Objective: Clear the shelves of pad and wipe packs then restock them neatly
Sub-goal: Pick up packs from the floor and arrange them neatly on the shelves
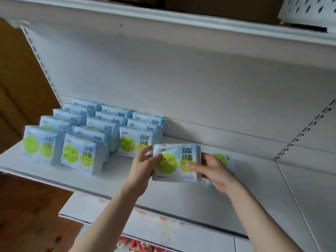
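Brown surface: far left of the left hand, beyond the shelf end.
Left slotted upright: up and left of both hands, running along the edge of the white back panel.
Stocked packs: light blue with green circles, standing face forward in three front-to-back rows, left of the left hand. The nearest row's front pack is just behind that hand's fingers.
Shelf: white board under both hands and the rows.
Orange tags: on the shelf's front edge, below the left forearm.
Red packets: on a lower level, between the two forearms, blurred.
Left hand: grips the left edge of the held pack, thumb on its front.
Held pack: between the two hands, upright, face toward the camera, over the shelf, right of the third row.
Right hand: grips the held pack's right edge, thumb across the front, fingers behind.
Second pack: directly behind the right hand, mostly hidden. Whether the hand holds it cannot be told.
Right slotted upright: up and right of the right hand.
Upper shelf: well above both hands.
Perforated basket: white, on the upper shelf, far up and right.
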A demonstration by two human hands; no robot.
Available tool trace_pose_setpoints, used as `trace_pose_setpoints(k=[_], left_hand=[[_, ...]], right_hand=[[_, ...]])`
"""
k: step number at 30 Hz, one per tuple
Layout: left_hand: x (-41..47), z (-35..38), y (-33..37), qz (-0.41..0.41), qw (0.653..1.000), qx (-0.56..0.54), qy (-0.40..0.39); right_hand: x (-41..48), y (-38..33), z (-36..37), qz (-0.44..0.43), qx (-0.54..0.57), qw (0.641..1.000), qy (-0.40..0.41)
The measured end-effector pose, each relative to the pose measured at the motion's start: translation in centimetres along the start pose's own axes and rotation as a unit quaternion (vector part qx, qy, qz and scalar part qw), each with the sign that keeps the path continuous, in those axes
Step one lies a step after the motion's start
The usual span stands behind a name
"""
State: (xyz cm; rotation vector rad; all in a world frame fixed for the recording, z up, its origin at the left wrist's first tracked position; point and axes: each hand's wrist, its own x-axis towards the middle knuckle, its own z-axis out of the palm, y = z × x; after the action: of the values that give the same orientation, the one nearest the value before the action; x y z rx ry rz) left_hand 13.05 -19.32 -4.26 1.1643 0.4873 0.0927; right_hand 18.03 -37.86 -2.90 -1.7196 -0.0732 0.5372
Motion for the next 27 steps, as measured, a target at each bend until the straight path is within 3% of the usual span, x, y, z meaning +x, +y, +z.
trace_pose_setpoints(k=[4,9,17,27], left_hand=[[0.1,-3.8,-0.4,0.068,0.984,0.092,0.137],[-0.5,-7.5,-0.5,0.124,0.952,0.192,0.203],[-0.4,-8.6,-1.5,0.063,0.946,0.273,0.163],[0.7,-8.3,-1.4,0.096,0.943,0.277,0.158]], right_hand=[[1.5,-0.1,4.4,0.019,0.007,0.998,-0.054],[3.7,-0.1,9.4,-0.024,0.0,0.999,-0.029],[6.0,1.5,13.5,-0.091,-0.127,0.985,0.078],[6.8,1.1,13.4,-0.09,-0.166,0.976,0.107]])
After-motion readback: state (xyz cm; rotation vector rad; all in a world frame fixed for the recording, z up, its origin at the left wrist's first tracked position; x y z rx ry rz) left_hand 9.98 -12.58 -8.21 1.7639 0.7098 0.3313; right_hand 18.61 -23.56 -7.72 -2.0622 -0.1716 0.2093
